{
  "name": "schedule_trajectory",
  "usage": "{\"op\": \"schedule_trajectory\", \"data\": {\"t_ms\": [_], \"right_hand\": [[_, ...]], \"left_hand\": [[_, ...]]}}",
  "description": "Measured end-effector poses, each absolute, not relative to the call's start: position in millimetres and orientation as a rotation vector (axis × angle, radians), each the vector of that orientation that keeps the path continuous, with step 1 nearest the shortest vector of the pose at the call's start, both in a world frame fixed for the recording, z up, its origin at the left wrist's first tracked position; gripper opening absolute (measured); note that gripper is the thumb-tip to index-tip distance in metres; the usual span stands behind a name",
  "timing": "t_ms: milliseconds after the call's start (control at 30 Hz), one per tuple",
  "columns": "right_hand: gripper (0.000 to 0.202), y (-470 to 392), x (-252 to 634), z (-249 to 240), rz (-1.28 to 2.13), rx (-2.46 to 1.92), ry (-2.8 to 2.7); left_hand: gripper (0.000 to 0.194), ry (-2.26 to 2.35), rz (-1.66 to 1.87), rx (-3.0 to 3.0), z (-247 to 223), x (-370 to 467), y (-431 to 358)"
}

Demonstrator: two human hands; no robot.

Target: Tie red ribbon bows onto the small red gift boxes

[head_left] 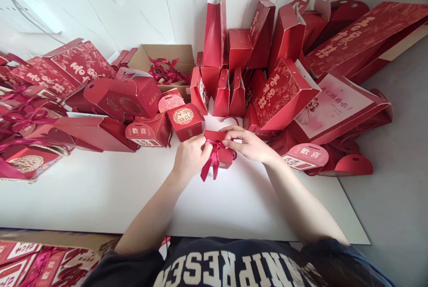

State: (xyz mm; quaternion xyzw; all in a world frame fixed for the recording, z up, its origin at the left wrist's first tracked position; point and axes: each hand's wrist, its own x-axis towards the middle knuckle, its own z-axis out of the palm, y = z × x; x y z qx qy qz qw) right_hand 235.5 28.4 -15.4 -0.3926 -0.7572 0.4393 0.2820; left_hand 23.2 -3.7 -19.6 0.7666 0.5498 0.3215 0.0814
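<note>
A small red gift box (pixel 226 157) stands on the white table in front of me, with a gold pattern on its front. Dark red ribbon (pixel 214 163) is threaded at its top, and two tails hang down its front left. At the box's upper left, my left hand (pixel 190 155) is closed, thumb and forefinger pinching the ribbon. My right hand (pixel 245 143) comes in from the other side with bent fingers, its thumb and fingertips closed on the ribbon at the top right. Exactly how the ribbon runs beneath the fingertips is hidden.
Behind the hands, red paper bags (pixel 214 33) and gift boxes (pixel 185 122) crowd the white table (pixel 100 198). A cardboard box (pixel 138 59) holds loose ribbons. Ribboned boxes (pixel 26 162) are heaped at left; a grey wall (pixel 401 189) bounds the right.
</note>
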Motion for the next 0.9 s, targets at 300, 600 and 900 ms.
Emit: {"op": "schedule_trajectory", "data": {"t_ms": [300,600,900], "right_hand": [[0.024,33,239,-19,1.234,-1.03,-2.027],[0.033,35,239,-21,1.27,-0.972,-2.022],[0.032,30,233,-16,1.249,-0.923,-2.087]], "left_hand": [[0.035,1.646,0.909,2.155,-18,22,-4],[0.016,1.785,0.954,2.06,-18,32,-7],[0.029,1.702,0.934,2.111,-20,32,-6]]}}
